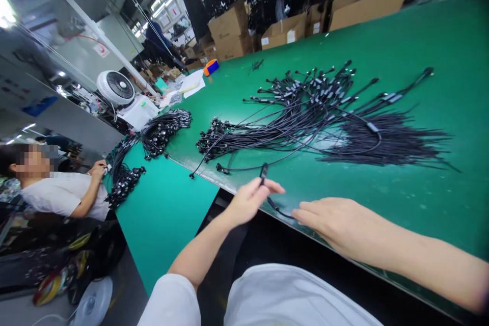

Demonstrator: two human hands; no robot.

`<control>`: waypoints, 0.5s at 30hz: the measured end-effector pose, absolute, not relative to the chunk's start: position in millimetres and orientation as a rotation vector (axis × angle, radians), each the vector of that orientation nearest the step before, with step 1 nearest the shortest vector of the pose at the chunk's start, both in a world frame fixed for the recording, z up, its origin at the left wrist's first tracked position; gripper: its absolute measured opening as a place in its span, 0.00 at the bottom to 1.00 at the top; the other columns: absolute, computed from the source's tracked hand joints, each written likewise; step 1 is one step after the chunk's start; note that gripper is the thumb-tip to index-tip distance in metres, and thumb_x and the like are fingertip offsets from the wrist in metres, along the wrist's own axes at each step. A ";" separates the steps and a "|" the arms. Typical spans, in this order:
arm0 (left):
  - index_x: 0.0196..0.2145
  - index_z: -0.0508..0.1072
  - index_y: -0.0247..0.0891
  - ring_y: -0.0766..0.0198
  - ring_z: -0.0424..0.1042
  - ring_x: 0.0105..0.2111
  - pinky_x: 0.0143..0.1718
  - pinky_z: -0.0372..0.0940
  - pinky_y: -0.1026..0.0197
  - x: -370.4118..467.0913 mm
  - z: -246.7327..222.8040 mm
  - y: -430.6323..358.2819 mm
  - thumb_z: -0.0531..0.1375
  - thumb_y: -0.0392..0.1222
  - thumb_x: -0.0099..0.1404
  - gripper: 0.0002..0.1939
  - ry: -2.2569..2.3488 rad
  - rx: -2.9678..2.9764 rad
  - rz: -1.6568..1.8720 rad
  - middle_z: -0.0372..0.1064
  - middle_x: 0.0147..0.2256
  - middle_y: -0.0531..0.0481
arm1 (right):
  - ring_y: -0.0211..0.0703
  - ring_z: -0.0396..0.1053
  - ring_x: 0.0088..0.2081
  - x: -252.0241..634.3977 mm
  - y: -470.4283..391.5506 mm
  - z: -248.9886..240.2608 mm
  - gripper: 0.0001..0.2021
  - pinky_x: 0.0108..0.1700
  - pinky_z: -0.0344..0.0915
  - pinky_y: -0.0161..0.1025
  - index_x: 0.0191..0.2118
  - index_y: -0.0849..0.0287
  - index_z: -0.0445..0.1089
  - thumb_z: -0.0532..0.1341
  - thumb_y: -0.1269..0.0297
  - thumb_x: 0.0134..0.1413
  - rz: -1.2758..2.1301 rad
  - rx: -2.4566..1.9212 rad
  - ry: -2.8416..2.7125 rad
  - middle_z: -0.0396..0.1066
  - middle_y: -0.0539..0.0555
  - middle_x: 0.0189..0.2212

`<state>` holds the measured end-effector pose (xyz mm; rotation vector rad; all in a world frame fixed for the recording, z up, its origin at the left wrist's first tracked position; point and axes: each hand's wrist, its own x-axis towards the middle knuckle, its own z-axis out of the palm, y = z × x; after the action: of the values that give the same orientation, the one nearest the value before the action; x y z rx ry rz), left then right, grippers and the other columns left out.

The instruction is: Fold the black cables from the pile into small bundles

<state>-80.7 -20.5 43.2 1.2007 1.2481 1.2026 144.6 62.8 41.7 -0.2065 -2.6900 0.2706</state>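
Between my two hands, at the table's near edge, runs a short black cable point(280, 211). My left hand point(248, 198) pinches its upper end, where a dark connector point(263, 172) sticks up past the fingers. The cable's other end goes to the fingertips of my right hand point(332, 219), which are closed on it. Beyond my hands lies a large bundle of black cables point(263, 135) with connectors at both ends. A heap of thin black cable ties point(389, 140) or similar strips lies to its right.
Two more cable bundles point(166, 130) lie at the left, where a person in a white shirt point(72, 193) handles cables. A white fan point(115, 87), papers point(193, 84) and an orange-blue tape roll point(211, 66) sit farther back. Cardboard boxes point(284, 31) line the far edge.
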 end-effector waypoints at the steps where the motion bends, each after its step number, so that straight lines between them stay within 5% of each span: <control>1: 0.42 0.76 0.36 0.59 0.72 0.42 0.51 0.63 0.56 -75.2 39.7 -21.3 0.56 0.58 0.68 0.22 1.262 1.307 1.100 0.74 0.38 0.43 | 0.39 0.70 0.26 139.9 64.0 45.9 0.15 0.30 0.63 0.35 0.36 0.57 0.72 0.49 0.78 0.59 0.335 -0.206 -2.666 0.71 0.51 0.26; 6: 0.38 0.73 0.35 0.69 0.62 0.24 0.30 0.60 0.62 -66.1 34.8 -22.0 0.59 0.59 0.66 0.22 1.181 1.272 0.987 0.63 0.24 0.53 | 0.43 0.72 0.34 123.3 79.5 46.2 0.10 0.36 0.67 0.38 0.41 0.53 0.69 0.54 0.56 0.66 0.809 -0.579 -2.280 0.72 0.53 0.35; 9: 0.35 0.72 0.34 0.72 0.55 0.18 0.22 0.52 0.64 -61.6 36.0 -19.3 0.64 0.59 0.61 0.22 1.009 0.993 1.144 0.60 0.23 0.55 | 0.48 0.70 0.44 111.2 71.6 26.8 0.24 0.44 0.70 0.44 0.49 0.53 0.66 0.62 0.42 0.55 1.183 -0.778 -1.805 0.69 0.57 0.44; 12: 0.32 0.70 0.35 0.71 0.56 0.17 0.21 0.52 0.64 -53.6 34.2 -17.8 0.63 0.61 0.61 0.23 0.884 0.820 1.217 0.60 0.21 0.55 | 0.40 0.66 0.32 103.4 51.9 16.5 0.23 0.40 0.69 0.40 0.37 0.57 0.66 0.61 0.38 0.54 1.739 -0.815 -1.421 0.66 0.51 0.32; 15: 0.28 0.67 0.35 0.67 0.64 0.22 0.30 0.61 0.61 -45.3 26.4 -20.1 0.60 0.61 0.64 0.24 0.884 0.841 1.141 0.57 0.20 0.56 | 0.30 0.45 0.21 104.2 39.3 26.2 0.25 0.27 0.60 0.33 0.27 0.58 0.60 0.65 0.40 0.51 1.999 -0.849 -0.985 0.50 0.43 0.20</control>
<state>-45.3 -20.1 26.4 0.8413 0.8842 1.1411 104.2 39.3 26.2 -0.8485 -0.9845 1.9985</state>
